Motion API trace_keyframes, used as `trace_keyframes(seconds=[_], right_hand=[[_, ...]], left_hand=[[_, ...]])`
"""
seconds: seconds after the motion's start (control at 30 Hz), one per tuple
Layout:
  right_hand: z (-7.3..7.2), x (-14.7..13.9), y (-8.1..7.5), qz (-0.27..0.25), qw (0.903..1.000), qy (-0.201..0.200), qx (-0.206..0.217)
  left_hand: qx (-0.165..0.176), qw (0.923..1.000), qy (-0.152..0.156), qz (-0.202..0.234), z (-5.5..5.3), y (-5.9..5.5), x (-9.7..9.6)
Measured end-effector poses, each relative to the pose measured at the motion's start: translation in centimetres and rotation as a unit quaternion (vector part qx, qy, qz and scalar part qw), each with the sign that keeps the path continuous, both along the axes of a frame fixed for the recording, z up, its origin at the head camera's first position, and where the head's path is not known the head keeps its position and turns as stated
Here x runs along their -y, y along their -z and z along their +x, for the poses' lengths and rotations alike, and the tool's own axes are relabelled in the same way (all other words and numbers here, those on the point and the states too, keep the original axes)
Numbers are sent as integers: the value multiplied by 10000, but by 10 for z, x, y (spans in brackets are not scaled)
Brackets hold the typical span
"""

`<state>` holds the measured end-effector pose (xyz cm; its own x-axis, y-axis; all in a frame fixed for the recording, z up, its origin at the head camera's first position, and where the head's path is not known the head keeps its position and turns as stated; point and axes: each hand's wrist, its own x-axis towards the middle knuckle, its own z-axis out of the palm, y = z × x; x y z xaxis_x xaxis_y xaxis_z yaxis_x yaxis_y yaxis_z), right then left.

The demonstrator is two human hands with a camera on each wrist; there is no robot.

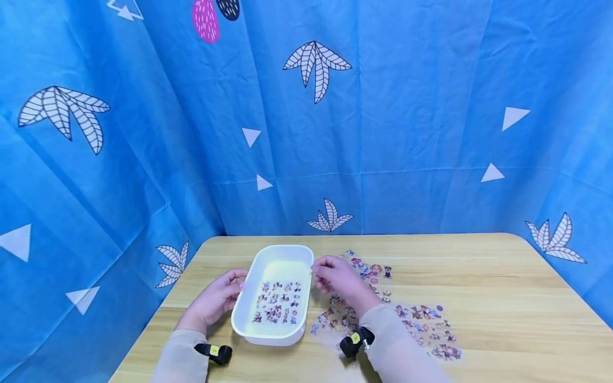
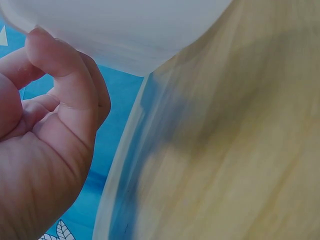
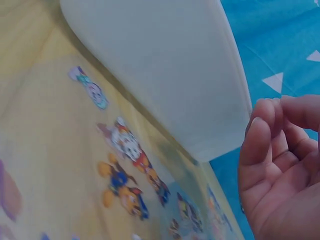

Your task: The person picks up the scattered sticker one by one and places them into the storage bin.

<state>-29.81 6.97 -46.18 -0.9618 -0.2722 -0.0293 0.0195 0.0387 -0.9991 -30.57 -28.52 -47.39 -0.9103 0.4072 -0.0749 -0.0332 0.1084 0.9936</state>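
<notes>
Blue curtain (image 1: pixel 407 106) behind wood-grained table (image 1: pixel 507 303) and white tray (image 1: pixel 287 268)

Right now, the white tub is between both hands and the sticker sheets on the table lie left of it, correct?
Wrong side: the head view shows the sticker sheets on the table right of the white tub, which is between the left hand and right hand.

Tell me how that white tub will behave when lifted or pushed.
The white tub is probably light for its size, as it looks like thin-walled plastic. Its rim keeps an even, rounded outline, so it will likely stay stiff rather than flop. Being wide and low, it seems more apt to slide than to tip or roll.
</notes>
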Motion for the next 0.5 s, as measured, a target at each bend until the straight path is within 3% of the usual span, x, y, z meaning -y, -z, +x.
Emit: trace_keyframes(seconds=[0.2,0.5], right_hand=[[-2,-10,-2,283,9994,95,-198],[-4,-22,-6,415,9991,84,-91]], left_hand=[[10,10000,-16,-4,1,-2,0],[37,10000,-57,49,1,-1,0]])
